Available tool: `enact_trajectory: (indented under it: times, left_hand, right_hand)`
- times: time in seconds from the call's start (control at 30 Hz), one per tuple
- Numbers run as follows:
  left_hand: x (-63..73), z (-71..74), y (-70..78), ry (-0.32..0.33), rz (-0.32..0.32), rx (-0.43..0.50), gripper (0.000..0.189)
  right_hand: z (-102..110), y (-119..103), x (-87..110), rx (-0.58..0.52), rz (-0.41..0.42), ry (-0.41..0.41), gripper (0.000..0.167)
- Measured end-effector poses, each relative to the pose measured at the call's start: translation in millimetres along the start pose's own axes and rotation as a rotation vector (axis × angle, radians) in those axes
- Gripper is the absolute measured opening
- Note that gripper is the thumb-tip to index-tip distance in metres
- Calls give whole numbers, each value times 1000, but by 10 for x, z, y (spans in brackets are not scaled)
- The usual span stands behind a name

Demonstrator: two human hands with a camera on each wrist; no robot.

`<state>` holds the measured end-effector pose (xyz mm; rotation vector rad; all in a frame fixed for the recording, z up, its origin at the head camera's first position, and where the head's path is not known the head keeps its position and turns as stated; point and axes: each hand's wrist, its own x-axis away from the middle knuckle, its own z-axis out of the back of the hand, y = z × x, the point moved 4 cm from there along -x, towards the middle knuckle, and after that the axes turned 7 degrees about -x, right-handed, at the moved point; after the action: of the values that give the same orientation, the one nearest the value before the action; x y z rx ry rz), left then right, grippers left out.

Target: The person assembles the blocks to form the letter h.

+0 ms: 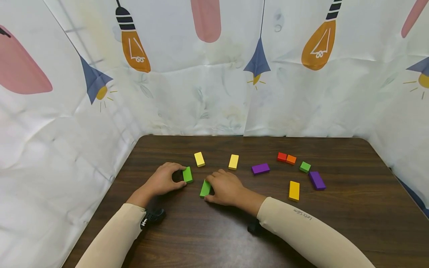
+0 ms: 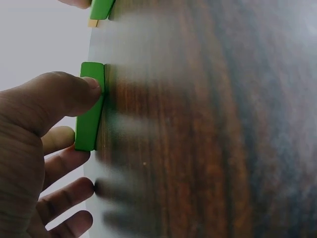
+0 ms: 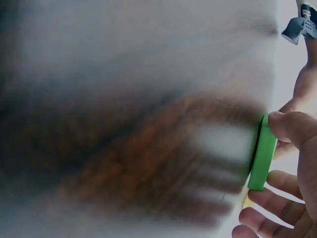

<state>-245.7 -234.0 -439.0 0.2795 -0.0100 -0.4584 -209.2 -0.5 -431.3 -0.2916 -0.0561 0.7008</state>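
Two green rectangular blocks lie near the middle of the dark table. My left hand [image 1: 163,179] pinches the left green block [image 1: 187,175] between thumb and fingers. In the left wrist view the thumb presses the near face of that block [image 2: 89,124], and the other fingers are spread behind it. Just to the right, my right hand [image 1: 226,188] holds the second green block [image 1: 205,188] by its ends. The right wrist view has thumb and fingertips on this block [image 3: 263,156]. A small gap separates the two blocks.
Behind the hands lie two yellow blocks [image 1: 199,159]. Further right are purple blocks [image 1: 260,169], a red block [image 1: 282,156] touching an orange one [image 1: 291,159], a small green block [image 1: 305,166] and an amber block [image 1: 294,191]. A patterned cloth [image 1: 201,100] hangs behind the table.
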Motion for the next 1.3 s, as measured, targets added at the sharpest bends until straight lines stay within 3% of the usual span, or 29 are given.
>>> enact_trajectory:
  times: [0.23,0.57,1.3]
  left_hand:
    - [7,-16,-29,-2,4,24,55]
    - [8,-16,-30,-2,-10,23,59]
    - [16,-16,-36,-6,-6,40,58]
  right_hand:
    - [47,11,44,-6,15,11,56]
    - [119,-5,280,-52,79,64,54]
    - [52,-38,734,-96,156,78,52]
